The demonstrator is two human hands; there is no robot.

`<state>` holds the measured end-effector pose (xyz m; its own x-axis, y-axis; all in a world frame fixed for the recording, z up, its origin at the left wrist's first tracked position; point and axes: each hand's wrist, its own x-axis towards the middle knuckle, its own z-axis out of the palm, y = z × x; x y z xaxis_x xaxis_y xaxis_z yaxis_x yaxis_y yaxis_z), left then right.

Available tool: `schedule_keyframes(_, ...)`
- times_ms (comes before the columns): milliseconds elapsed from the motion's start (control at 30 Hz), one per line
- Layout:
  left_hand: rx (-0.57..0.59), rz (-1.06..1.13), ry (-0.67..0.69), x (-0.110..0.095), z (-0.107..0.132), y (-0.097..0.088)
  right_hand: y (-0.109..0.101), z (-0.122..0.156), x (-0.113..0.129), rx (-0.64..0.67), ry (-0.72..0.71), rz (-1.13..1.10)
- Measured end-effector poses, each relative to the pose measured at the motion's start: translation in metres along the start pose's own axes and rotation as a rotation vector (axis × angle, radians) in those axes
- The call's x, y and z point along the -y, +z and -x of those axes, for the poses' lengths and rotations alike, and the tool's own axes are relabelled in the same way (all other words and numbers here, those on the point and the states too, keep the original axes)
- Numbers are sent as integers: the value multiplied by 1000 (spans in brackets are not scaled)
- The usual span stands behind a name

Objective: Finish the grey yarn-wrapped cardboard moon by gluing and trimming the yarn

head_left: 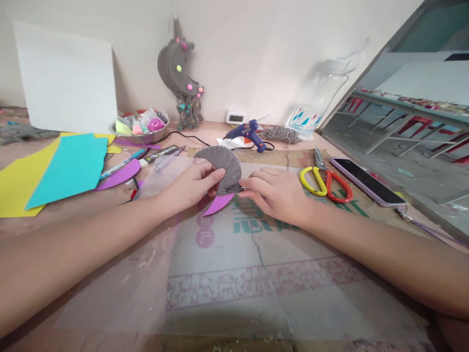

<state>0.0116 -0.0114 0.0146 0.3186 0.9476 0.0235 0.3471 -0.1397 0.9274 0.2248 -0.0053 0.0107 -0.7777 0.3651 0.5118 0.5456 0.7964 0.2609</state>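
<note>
A crescent moon (227,167), mostly wrapped in grey yarn, is raised above the middle of the work surface. Its lower tip (219,204) is bare purple sheet. My left hand (196,183) grips the crescent's inner side, thumb on the front and fingers behind. At the wrapped part's lower right edge, my right hand (276,190) is closed in a pinch on the grey yarn, which is mostly hidden by the fingertips. A loose yarn strand (259,247) lies across the printed plastic sheet (220,264) below.
Behind stand a blue glue gun (244,132), a grey yarn bundle (280,134), a clear jug (315,95) and a white clock (236,117). Scissors (326,183) and a phone (366,181) lie right. Turquoise sheet (69,168) and a metal bowl (141,132) are left. A decorated grey moon (176,66) hangs behind.
</note>
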Motion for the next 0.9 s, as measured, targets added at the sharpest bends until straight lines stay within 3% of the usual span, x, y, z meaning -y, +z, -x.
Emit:
schedule_keyframes(333,-4,-17,14,-1,1,-1,-1,1,-1,-12,-7,-8)
schedule_keyframes(567,-14,-31,18,-1,1,-1,-4,3,0,-35,-162,-66)
schedule_keyframes(767,4,-3,26,1,0,-1,-2,0,0,-21,-35,-53)
schedule_keyframes(900,9,2,22,1,0,-1,-1,-1,0,-6,-22,-45)
